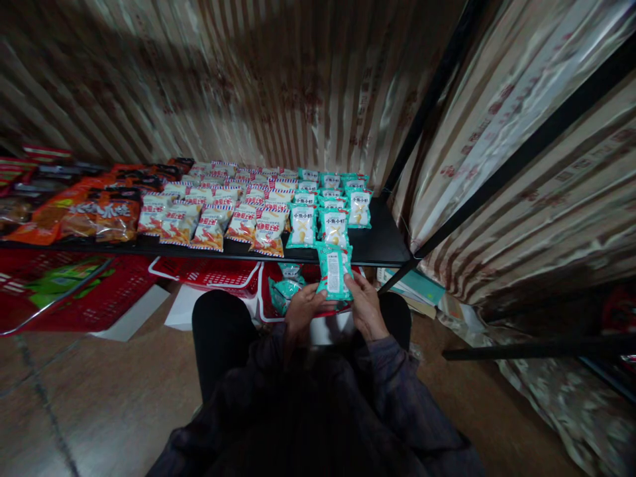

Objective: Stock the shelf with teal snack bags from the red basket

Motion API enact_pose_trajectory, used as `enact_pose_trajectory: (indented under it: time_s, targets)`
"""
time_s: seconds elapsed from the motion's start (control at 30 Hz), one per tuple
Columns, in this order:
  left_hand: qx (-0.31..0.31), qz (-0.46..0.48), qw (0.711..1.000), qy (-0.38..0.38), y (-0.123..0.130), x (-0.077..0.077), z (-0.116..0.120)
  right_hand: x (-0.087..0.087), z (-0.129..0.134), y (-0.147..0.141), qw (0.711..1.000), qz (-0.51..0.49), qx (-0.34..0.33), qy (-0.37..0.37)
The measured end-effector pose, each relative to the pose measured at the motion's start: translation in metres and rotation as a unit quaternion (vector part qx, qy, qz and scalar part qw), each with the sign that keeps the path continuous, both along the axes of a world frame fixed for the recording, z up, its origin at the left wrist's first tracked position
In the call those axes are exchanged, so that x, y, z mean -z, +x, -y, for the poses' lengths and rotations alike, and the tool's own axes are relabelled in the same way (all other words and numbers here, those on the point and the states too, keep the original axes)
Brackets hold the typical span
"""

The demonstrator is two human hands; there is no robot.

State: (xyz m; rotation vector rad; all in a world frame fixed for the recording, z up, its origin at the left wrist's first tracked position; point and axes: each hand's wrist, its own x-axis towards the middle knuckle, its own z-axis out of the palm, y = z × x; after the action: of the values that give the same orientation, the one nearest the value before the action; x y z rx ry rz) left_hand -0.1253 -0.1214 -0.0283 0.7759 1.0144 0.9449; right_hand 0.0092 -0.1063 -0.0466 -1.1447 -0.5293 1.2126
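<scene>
From my end, left hand [303,311] and right hand [366,308] pinch a teal snack bag [334,273] by the black shelf's [382,233] front edge. Looks part-done: teal rows [302,226] up, basketed teal bags [284,297] left.

From where I'm standing, the teal snack packets [334,228] on the shelf are showing "小鱼小虾" in dark characters on their white fronts. The white-and-red snack packets [209,228] beside them are bearing red lettering, in which I'm making out "爱上虾". The orange snack packets [117,215] are carrying big white characters too unclear for me. On the held teal packet [334,270], a panel of tiny print is staying illegible, as is red printing on the striped sheeting [489,122].
</scene>
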Motion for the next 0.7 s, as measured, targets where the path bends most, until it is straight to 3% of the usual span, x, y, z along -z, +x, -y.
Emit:
enact_pose_trajectory:
  time_s: [0.17, 0.27, 0.33, 0.4, 0.43, 0.5, 0.6, 0.7]
  targets:
    - [-0.004, 0.003, 1.0, 0.028, 0.002, 0.001, 0.002, 0.008, -0.001, 0.001, 0.999, 0.053, -0.008, 0.007]
    - [-0.016, -0.009, 0.999, 0.028, 0.004, -0.003, 0.004, 0.007, 0.002, 0.004, 0.979, 0.198, 0.021, 0.046]
    - [-0.019, -0.021, 0.999, 0.029, 0.005, -0.005, 0.005, 0.003, 0.005, 0.006, 0.929, 0.352, 0.064, 0.098]
    - [-0.02, -0.042, 0.998, 0.041, 0.006, -0.007, 0.005, -0.001, 0.008, 0.007, 0.855, 0.486, 0.093, 0.155]
    - [-0.019, -0.057, 0.997, 0.052, 0.007, -0.007, 0.005, -0.004, 0.009, 0.008, 0.825, 0.528, 0.097, 0.179]
    - [-0.015, -0.094, 0.992, 0.083, 0.006, -0.008, 0.006, -0.007, 0.01, 0.008, 0.791, 0.568, 0.086, 0.21]
    - [-0.007, -0.193, 0.969, 0.157, 0.005, -0.012, 0.009, -0.01, 0.011, 0.008, 0.789, 0.571, 0.059, 0.22]
    - [-0.004, -0.356, 0.903, 0.239, 0.004, -0.015, 0.013, -0.01, 0.013, 0.005, 0.81, 0.541, 0.047, 0.224]
